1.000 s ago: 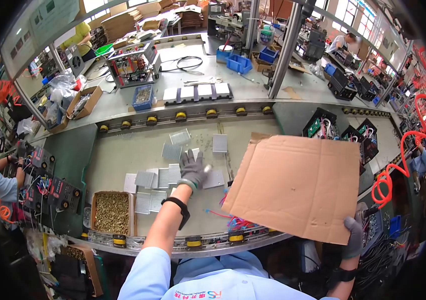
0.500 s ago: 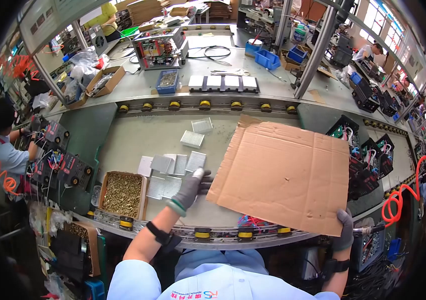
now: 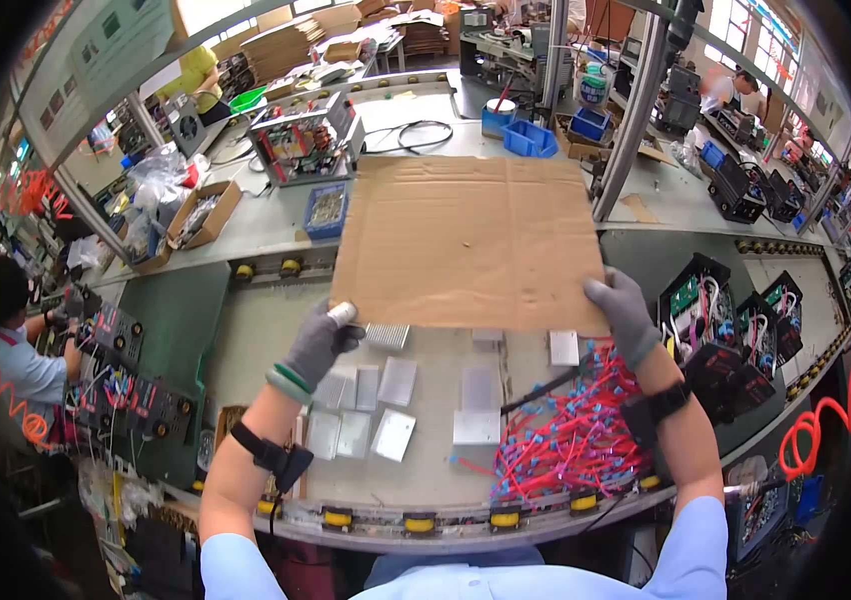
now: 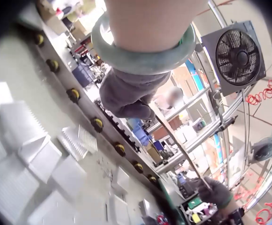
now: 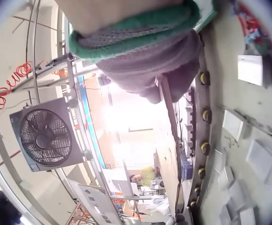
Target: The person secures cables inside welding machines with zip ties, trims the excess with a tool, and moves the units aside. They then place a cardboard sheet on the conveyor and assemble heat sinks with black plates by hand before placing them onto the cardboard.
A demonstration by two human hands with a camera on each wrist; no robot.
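Both gloved hands hold a flat brown cardboard sheet (image 3: 466, 240) up over the far part of the bench. My left hand (image 3: 324, 340) pinches its near left corner, thumb on top. At the near right corner my right hand (image 3: 628, 312) grips the edge, thumb on the upper face. In the left wrist view the sheet appears edge-on as a thin strip (image 4: 176, 140) between the two hands. The right wrist view shows the glove (image 5: 150, 70) closed around the cardboard edge. Below lie finned metal heat sinks (image 3: 398, 382) and a pile of red wires with blue connectors (image 3: 576, 430).
Black units with circuit boards (image 3: 696, 300) stand on the right. A blue bin (image 3: 327, 210) and an open machine (image 3: 306, 140) sit behind the bench. Yellow rollers (image 3: 419, 522) line the near edge. Another person (image 3: 16, 350) works at the left beside more units.
The left hand has come off the heat sinks to the cardboard's left corner. The sheet, earlier held by the right hand alone, has moved left and away from me, uncovering the red wires.
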